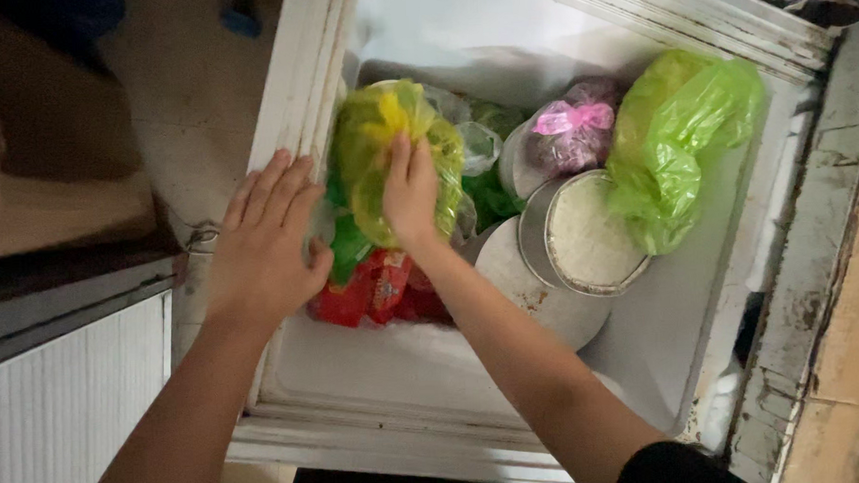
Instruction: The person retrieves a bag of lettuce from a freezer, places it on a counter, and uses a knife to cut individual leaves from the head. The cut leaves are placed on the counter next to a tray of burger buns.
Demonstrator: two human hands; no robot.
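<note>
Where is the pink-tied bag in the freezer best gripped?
By the pink knot on top of the bag, coming from above: the plastic is gathered there into a bunch a hand can close around, while the green bag and metal bowl crowd its sides.
</note>
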